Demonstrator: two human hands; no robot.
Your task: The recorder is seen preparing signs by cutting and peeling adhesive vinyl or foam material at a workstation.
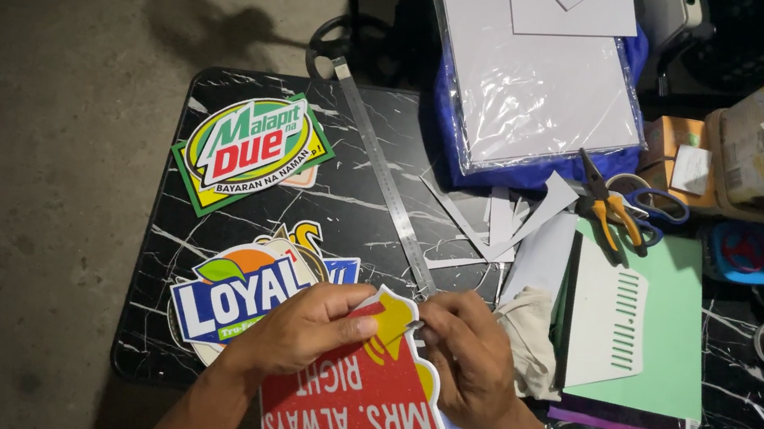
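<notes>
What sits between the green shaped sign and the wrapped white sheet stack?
The long metal ruler lies diagonally between the green sign and the wrapped stack, on the black marbled table. Head view shows it.

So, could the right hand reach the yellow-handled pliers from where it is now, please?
Probably yes. The right hand is pinching the edge of the red sign, so it would have to let go first. The pliers lie in the open, up and to the right, past the white cut sheet, with nothing over them.
</notes>
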